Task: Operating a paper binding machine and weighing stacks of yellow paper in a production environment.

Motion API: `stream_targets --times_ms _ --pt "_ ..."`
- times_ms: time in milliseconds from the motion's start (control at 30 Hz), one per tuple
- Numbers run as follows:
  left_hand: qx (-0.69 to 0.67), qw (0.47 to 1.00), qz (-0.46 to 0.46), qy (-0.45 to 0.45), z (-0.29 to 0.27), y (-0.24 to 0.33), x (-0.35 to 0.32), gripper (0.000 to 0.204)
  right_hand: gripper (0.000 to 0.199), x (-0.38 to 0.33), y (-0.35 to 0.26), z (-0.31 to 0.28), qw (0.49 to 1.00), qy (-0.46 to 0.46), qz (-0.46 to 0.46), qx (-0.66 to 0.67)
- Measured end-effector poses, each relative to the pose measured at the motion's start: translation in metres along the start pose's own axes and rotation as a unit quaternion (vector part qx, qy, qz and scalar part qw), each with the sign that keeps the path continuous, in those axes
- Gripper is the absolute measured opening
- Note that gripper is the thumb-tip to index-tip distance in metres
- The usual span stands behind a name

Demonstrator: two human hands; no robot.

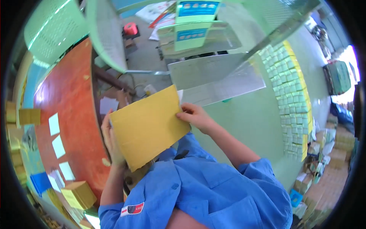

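In front of my blue jacket I hold a flat yellow cardboard piece [150, 126], tilted, with a slightly rough lower edge. My left hand [111, 141] is closed along its left side, part of the fingers hidden by it. On its right edge my right hand [195, 117] pinches with the thumb on the front face, the other fingers mostly behind. A small white corner [180, 94] sticks out behind the upper right of the cardboard; what it belongs to is hidden.
At the left stands a red-brown table [65, 103] with white cards [58, 146] and a yellow-sided box [79, 194]. Metal panels [217, 78] and a green perforated chair [106, 34] are ahead. Rows of small pale packs [288, 95] lie at the right, beside piled cartons [337, 156].
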State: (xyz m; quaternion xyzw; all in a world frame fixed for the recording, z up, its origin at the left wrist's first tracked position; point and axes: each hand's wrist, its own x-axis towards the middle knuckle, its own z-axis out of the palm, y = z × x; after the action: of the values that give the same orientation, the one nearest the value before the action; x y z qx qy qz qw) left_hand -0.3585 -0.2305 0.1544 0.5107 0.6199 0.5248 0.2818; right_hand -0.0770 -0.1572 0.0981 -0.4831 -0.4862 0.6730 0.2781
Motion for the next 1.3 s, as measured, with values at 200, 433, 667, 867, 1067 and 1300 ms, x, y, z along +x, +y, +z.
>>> stream_targets --times_ms 200,433,667,867,1067,1300 --pt "-0.234 0.969 0.002 -0.084 0.204 -0.022 0.013 0.042 0.023 -0.035 -0.022 -0.182 0.994 0.111 0.005 -0.023" --pt "-0.374 0.923 -0.075 -0.054 0.400 -0.024 0.050 0.044 0.021 0.008 -0.033 -0.368 0.988 0.130 -0.007 -0.082" --pt "0.063 0.992 0.106 0.017 0.444 -0.040 0.061 0.052 0.027 0.060 -0.002 -0.455 0.990 0.049 0.086 0.099" --pt "-0.186 0.963 -0.191 -0.039 0.420 -0.049 0.043 0.053 0.036 0.067 -0.010 -0.464 0.998 0.014 0.035 0.053" --pt "-0.349 0.917 -0.189 -0.038 0.424 -0.016 0.035 0.050 0.035 0.066 -0.016 -0.459 0.998 0.057 0.038 -0.002" --pt "-0.265 0.943 -0.200 -0.036 0.416 -0.029 0.034 0.047 0.034 0.077 -0.014 -0.462 0.996 0.066 0.052 0.026"
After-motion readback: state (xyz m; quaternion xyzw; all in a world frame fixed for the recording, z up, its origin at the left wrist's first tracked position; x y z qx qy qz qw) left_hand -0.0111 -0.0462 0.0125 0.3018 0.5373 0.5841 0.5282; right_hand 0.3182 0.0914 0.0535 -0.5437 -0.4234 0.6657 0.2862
